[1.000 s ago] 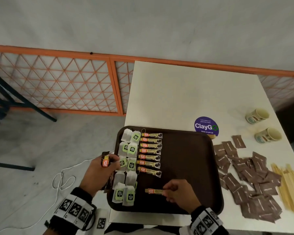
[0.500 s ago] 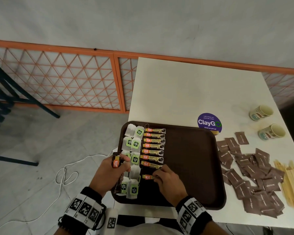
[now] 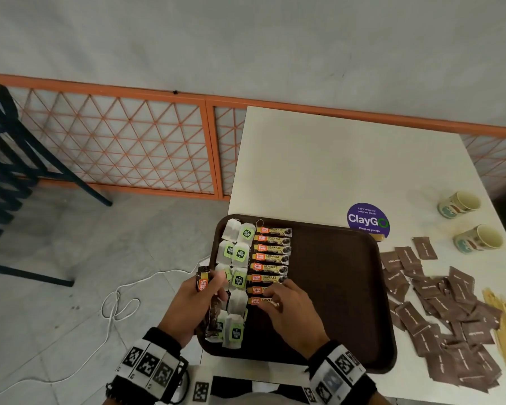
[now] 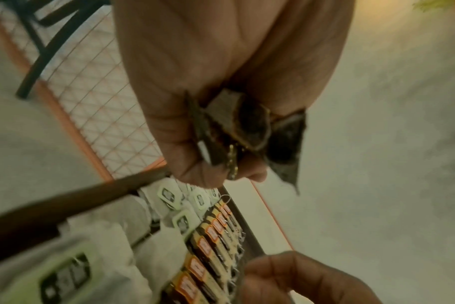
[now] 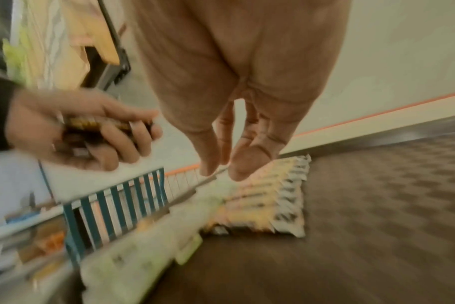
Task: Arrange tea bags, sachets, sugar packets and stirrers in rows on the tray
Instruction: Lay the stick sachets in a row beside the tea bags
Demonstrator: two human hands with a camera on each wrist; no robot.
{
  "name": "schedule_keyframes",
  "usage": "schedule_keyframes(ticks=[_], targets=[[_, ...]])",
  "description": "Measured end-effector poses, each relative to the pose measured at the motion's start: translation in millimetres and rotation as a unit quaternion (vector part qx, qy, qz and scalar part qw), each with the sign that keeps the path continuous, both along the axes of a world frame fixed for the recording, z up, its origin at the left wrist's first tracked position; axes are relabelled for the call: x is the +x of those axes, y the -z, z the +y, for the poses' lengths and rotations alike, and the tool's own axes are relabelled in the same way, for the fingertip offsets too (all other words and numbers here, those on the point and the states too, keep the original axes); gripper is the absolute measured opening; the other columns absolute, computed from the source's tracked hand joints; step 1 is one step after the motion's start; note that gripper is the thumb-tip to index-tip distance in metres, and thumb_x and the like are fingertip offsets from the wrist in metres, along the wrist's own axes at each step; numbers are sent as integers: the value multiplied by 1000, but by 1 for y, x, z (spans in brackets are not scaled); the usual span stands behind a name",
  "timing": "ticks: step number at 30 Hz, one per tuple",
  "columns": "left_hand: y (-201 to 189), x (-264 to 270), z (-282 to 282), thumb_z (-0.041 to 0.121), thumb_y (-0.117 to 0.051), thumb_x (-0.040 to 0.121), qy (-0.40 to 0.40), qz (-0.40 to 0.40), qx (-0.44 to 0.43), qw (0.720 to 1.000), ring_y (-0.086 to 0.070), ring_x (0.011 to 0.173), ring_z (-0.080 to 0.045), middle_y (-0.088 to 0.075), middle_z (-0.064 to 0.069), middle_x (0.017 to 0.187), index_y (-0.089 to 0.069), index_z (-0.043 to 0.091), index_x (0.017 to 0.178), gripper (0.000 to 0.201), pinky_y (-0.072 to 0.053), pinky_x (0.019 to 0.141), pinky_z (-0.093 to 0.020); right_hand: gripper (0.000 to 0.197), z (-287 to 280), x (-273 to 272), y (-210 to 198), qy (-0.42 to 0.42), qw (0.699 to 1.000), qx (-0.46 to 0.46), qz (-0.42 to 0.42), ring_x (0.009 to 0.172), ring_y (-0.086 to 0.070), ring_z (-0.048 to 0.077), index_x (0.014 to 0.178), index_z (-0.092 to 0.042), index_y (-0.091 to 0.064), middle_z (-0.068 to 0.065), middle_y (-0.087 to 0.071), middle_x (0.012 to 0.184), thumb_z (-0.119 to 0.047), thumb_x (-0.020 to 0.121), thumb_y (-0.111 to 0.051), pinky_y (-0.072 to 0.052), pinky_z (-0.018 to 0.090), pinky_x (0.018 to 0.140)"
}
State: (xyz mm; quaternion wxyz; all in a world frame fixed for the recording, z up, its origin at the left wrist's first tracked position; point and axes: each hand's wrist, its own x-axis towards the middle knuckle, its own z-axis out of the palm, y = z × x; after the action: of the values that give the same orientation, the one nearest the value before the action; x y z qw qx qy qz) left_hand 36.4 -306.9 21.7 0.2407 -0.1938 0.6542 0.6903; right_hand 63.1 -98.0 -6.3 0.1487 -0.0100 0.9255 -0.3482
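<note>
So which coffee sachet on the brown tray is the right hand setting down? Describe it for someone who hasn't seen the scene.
Start at the dark brown plastic tray on the white table. Beside its white tea bags with green tags runs a column of orange-and-yellow coffee sachets. The one meant is the nearest sachet: only it lies half under the right hand.

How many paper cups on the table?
2. Both lie tipped on the table's far right: one cup farther back, the other cup nearer, beside the brown packets. None appear hidden.
</note>
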Motion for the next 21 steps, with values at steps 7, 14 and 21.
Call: schedule_keyframes(ticks=[7,14,21], targets=[[-12,-4,37,48,-39,99,-36,-38,129,990,-67,63,-17,-68,-6,73,-60,8,85,47,-50,52,-25,37,-25,-1,-44,-38,974,-179,-134,53,-59,12,72,-11,-66,9,-68,66,-45,86,-68,-46,26,56],[-8,-1,33,51,-48,92,5,-30,91,995,-53,54,-14,-58,-4,66,-70,5,96,51,-44,50,-24,12,7,5,-26,52,991,-90,89,67,-63,4,101,-23,-75,-9,-67,81,-22,91,-68,-54,21,62],[-6,3,28,7,-63,90,35,-6,99,994,-50,50,-16,-66,-16,82,-72,4,106,19,-45,49,-25,40,32,19,0,-30,957,-38,286,83,-63,10,120,-19,-68,2,-61,101,0,85,-70,-56,23,67]])
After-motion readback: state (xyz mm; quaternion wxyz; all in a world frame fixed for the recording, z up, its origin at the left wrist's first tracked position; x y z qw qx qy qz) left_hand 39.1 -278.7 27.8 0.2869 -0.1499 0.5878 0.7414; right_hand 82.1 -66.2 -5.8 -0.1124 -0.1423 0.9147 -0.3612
